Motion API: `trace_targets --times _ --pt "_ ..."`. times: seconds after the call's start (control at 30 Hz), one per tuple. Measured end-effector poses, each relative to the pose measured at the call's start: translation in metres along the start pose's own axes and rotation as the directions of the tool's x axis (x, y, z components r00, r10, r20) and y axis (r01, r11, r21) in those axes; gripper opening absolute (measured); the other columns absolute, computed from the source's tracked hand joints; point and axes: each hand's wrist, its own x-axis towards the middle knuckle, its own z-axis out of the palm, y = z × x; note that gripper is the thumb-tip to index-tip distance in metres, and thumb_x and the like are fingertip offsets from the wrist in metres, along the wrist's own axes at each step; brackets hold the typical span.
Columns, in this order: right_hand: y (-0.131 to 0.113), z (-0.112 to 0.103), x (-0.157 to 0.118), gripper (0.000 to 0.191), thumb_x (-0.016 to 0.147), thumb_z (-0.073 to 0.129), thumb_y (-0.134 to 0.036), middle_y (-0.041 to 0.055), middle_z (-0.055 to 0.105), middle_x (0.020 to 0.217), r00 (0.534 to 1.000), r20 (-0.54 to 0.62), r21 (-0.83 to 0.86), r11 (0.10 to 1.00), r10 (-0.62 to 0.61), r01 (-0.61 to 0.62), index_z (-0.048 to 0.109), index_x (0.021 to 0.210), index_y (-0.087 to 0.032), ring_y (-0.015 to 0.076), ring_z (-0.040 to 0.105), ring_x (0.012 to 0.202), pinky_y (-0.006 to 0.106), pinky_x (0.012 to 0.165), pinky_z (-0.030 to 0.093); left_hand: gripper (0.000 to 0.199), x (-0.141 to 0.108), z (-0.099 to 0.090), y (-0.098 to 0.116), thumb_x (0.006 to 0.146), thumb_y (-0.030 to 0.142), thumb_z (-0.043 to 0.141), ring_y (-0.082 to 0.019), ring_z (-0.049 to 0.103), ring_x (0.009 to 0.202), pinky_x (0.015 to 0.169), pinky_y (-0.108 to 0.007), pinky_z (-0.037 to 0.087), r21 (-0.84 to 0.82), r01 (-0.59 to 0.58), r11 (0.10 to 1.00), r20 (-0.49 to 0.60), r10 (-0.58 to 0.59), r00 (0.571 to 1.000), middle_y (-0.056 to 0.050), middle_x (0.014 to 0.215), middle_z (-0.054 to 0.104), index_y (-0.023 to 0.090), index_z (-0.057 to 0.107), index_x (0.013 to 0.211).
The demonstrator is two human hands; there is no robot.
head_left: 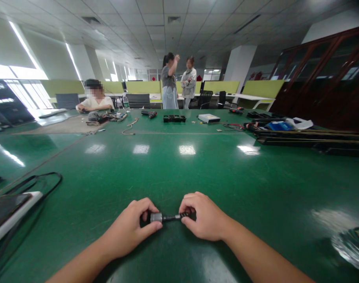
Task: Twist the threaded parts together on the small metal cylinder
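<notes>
A slim metal tool part (170, 218) lies level between my two hands, low over the green table (155, 169). Its thick silver cylinder sits at the left end, with a dark shaft running right to a spiral-looking tip. My left hand (135, 222) is closed round the cylinder, thumb in front and fingers behind. The other end is pinched between thumb and fingers of my right hand (204, 218), which partly hide the tip.
A white-edged device (14, 214) with a black cable is at left. A clear glass object (353, 245) stands at right. Farther back are a power drill (149, 114), a black tray (174, 118), a white box (209, 118) and long dark bars (309, 139). People are beyond.
</notes>
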Motion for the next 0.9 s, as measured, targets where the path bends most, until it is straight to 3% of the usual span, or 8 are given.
trace_targets --times 0.37,0.47,0.53,0.67,0.9 --pt "-0.002 0.006 0.004 0.008 0.073 0.073 -0.018 -0.0012 0.066 0.077 0.998 -0.032 0.076 0.996 -0.048 0.05 0.071 0.08 -0.021 0.0161 0.058 0.078 0.032 0.076 0.037 0.019 -0.001 0.0 -0.001 0.085 0.038 0.067 -0.019 0.056 0.081 0.074 -0.03 0.04 0.006 0.001 1.0 -0.008 -0.001 1.0 0.0 0.084 0.062 0.022 0.064 0.096" --pt "-0.008 0.015 0.005 0.031 0.07 0.077 -0.015 -0.0012 0.069 0.084 0.998 -0.05 0.174 0.983 -0.05 0.058 0.071 0.099 -0.024 0.0164 0.059 0.082 0.031 0.078 0.04 0.018 -0.001 0.001 0.0 0.084 0.035 0.068 -0.019 0.056 0.081 0.074 -0.03 0.04 0.011 -0.018 1.0 -0.015 0.018 1.0 0.001 0.085 0.063 0.022 0.063 0.095" --pt "-0.011 0.019 0.006 0.036 0.068 0.076 -0.01 -0.0013 0.069 0.085 0.998 -0.049 0.22 0.974 -0.034 0.044 0.07 0.101 -0.023 0.016 0.06 0.083 0.03 0.078 0.041 0.018 -0.002 0.001 0.001 0.083 0.034 0.068 -0.019 0.056 0.081 0.074 -0.029 0.04 0.014 -0.034 0.999 -0.019 0.034 0.999 0.001 0.085 0.063 0.022 0.064 0.095" --pt "-0.014 0.021 0.005 0.023 0.071 0.073 -0.009 -0.001 0.067 0.081 0.999 -0.051 0.221 0.975 -0.001 0.012 0.069 0.089 -0.021 0.016 0.059 0.079 0.029 0.076 0.042 0.021 -0.002 0.0 0.004 0.081 0.035 0.071 -0.019 0.056 0.081 0.073 -0.029 0.04 0.031 -0.036 0.999 -0.019 0.036 0.999 0.001 0.085 0.063 0.022 0.064 0.096" --pt "-0.014 0.018 0.005 0.01 0.077 0.071 -0.015 -0.0002 0.067 0.079 0.996 -0.051 0.175 0.981 -0.075 0.083 0.068 0.086 -0.02 0.0158 0.058 0.079 0.03 0.075 0.039 0.015 -0.003 -0.002 0.006 0.088 0.034 0.064 -0.019 0.055 0.081 0.075 -0.03 0.04 0.008 -0.068 0.998 0.003 0.068 0.998 0.001 0.086 0.065 0.023 0.065 0.097"
